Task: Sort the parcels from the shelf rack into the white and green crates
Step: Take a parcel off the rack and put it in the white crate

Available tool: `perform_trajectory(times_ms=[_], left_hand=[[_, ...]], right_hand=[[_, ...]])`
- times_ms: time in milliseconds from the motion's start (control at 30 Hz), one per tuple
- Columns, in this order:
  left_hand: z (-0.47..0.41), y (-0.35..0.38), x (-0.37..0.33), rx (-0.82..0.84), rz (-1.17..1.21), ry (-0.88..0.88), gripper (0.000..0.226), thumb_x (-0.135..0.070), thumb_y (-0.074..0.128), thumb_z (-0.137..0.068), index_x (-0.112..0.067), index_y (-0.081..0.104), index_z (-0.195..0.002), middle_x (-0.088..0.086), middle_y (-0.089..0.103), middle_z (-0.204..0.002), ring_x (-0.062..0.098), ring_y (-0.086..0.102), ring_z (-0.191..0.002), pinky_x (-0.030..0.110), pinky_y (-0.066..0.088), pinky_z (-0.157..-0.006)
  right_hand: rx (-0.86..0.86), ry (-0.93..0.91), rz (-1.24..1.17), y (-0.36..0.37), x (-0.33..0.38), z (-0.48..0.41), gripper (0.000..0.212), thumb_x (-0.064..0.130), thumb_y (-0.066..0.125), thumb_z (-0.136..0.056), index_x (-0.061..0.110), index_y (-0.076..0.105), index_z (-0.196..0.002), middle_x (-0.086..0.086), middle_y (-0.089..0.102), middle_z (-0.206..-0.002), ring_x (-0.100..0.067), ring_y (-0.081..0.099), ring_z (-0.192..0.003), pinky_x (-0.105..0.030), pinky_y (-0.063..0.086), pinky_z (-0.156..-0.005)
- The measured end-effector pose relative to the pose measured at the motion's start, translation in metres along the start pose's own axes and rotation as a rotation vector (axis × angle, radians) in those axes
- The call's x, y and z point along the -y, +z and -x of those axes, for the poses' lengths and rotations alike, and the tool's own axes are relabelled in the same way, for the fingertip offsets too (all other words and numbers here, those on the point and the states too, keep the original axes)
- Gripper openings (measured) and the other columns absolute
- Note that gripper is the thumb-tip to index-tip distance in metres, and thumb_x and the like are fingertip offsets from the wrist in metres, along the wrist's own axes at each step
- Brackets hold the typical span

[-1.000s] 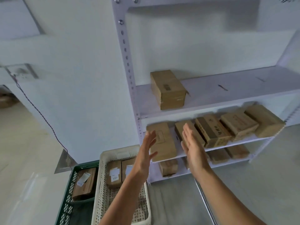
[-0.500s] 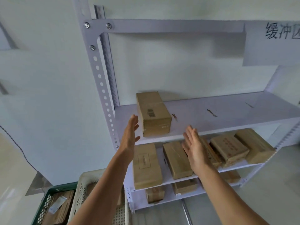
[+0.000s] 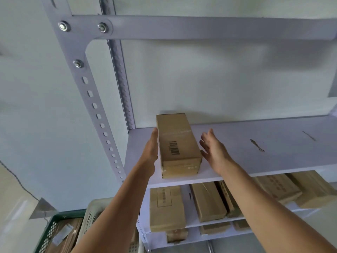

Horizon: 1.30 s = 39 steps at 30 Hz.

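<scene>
A brown cardboard parcel (image 3: 177, 145) with a barcode on top lies lengthwise on the upper shelf (image 3: 255, 161) of the white rack. My left hand (image 3: 150, 152) is flat against the parcel's left side, fingers straight. Just right of the parcel, my right hand (image 3: 214, 149) is spread, and its fingertips are close to the right side; contact is unclear. Several more brown parcels (image 3: 207, 201) lie on the shelf below. The green crate (image 3: 47, 232) and the white crate (image 3: 91, 214) sit at the lower left, the green one holding a labelled parcel.
The rack's perforated upright (image 3: 94, 106) and top crossbar (image 3: 200, 27) frame the shelf. A white wall stands behind and to the left. More parcels (image 3: 176, 235) lie on the lowest shelf. A thin cable (image 3: 16, 178) runs down the left wall.
Both hands have risen from the lower shelf level to the top parcel and now flank it. The left hand has reached the parcel's side. The camera has tilted up and moved closer.
</scene>
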<state>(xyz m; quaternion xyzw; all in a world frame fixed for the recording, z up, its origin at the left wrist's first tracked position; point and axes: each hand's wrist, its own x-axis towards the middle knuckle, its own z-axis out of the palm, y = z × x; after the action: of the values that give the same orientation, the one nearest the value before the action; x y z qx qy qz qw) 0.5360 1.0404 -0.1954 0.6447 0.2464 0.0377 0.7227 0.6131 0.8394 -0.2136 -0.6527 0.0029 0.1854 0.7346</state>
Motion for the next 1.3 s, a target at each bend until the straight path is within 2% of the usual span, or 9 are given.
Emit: perform_trajectory(times_ms=[100, 267, 433, 533, 667, 833, 1033, 1167, 1300], left_hand=[[-0.004, 0.002, -0.002, 0.045, -0.038, -0.038, 0.086, -0.076, 0.022, -0.105, -0.017, 0.043, -0.163, 0.005, 0.048, -0.166, 0.029, 0.041, -0.155, 0.057, 0.026, -0.127], [0.002, 0.005, -0.004, 0.064, -0.039, -0.027, 0.083, -0.074, 0.020, -0.106, -0.017, 0.061, -0.150, 0.006, 0.064, -0.151, 0.025, 0.053, -0.145, 0.060, 0.030, -0.126], [0.010, 0.004, -0.014, 0.000, 0.062, 0.093, 0.064, -0.071, 0.024, -0.107, -0.031, 0.071, -0.127, -0.008, 0.070, -0.137, 0.016, 0.057, -0.139, 0.056, 0.036, -0.122], [0.013, 0.006, -0.024, -0.034, 0.100, 0.170, 0.068, -0.078, 0.030, -0.098, -0.030, 0.073, -0.120, -0.015, 0.074, -0.128, 0.008, 0.060, -0.133, 0.055, 0.037, -0.122], [0.017, 0.011, -0.026, -0.050, 0.140, 0.216, 0.066, -0.078, 0.035, -0.097, -0.026, 0.074, -0.112, -0.014, 0.079, -0.122, 0.014, 0.059, -0.139, 0.059, 0.035, -0.124], [0.023, 0.021, -0.015, -0.062, 0.190, 0.204, 0.054, -0.062, 0.034, -0.111, -0.022, 0.071, -0.110, -0.005, 0.075, -0.126, 0.023, 0.060, -0.140, 0.060, 0.039, -0.123], [0.025, 0.019, -0.006, -0.120, 0.116, 0.172, 0.059, -0.059, 0.033, -0.112, -0.015, 0.069, -0.129, -0.001, 0.071, -0.135, 0.022, 0.061, -0.137, 0.057, 0.044, -0.118], [0.024, 0.019, -0.004, -0.091, 0.006, 0.094, 0.056, -0.067, 0.034, -0.108, -0.027, 0.066, -0.129, -0.004, 0.070, -0.130, 0.023, 0.061, -0.131, 0.052, 0.046, -0.111], [0.024, 0.022, -0.006, -0.071, -0.046, 0.083, 0.065, -0.073, 0.033, -0.105, -0.027, 0.061, -0.143, -0.002, 0.064, -0.142, 0.023, 0.056, -0.136, 0.058, 0.039, -0.118]], right_hand=[[0.042, 0.078, 0.005, 0.008, 0.004, -0.011, 0.073, 0.063, 0.032, -0.109, 0.014, 0.034, -0.163, -0.005, 0.046, -0.163, -0.020, 0.047, -0.146, -0.039, 0.038, -0.119], [0.133, 0.102, 0.071, 0.014, 0.011, -0.016, 0.069, 0.069, 0.029, -0.106, 0.021, 0.072, -0.132, -0.002, 0.080, -0.116, -0.022, 0.069, -0.117, -0.039, 0.050, -0.101], [0.154, -0.038, -0.098, 0.010, 0.021, -0.017, 0.058, 0.060, 0.032, -0.110, 0.023, 0.073, -0.126, 0.005, 0.078, -0.126, -0.012, 0.066, -0.126, -0.039, 0.046, -0.114], [0.133, -0.101, -0.190, 0.008, 0.029, -0.018, 0.054, 0.055, 0.032, -0.111, 0.021, 0.074, -0.115, 0.010, 0.081, -0.115, -0.008, 0.071, -0.117, -0.035, 0.049, -0.108], [0.120, -0.140, -0.280, 0.004, 0.030, -0.018, 0.053, 0.050, 0.033, -0.113, 0.014, 0.071, -0.109, 0.009, 0.082, -0.106, -0.010, 0.076, -0.107, -0.034, 0.051, -0.099], [0.127, -0.187, -0.248, -0.005, 0.016, -0.014, 0.055, 0.046, 0.030, -0.115, 0.014, 0.061, -0.082, 0.012, 0.081, -0.109, -0.010, 0.074, -0.113, -0.035, 0.045, -0.108], [0.061, -0.216, -0.081, -0.010, 0.018, -0.005, 0.038, 0.040, 0.039, -0.114, 0.012, 0.064, -0.105, 0.001, 0.077, -0.112, -0.015, 0.069, -0.119, -0.040, 0.053, -0.103], [0.059, -0.101, 0.073, -0.009, 0.026, -0.006, 0.041, 0.043, 0.038, -0.113, 0.012, 0.064, -0.122, -0.008, 0.073, -0.124, -0.021, 0.067, -0.121, -0.049, 0.051, -0.105], [0.083, -0.004, 0.157, -0.009, 0.030, -0.005, 0.054, 0.053, 0.028, -0.113, 0.023, 0.072, -0.111, 0.000, 0.078, -0.109, -0.020, 0.070, -0.112, -0.046, 0.052, -0.097]])
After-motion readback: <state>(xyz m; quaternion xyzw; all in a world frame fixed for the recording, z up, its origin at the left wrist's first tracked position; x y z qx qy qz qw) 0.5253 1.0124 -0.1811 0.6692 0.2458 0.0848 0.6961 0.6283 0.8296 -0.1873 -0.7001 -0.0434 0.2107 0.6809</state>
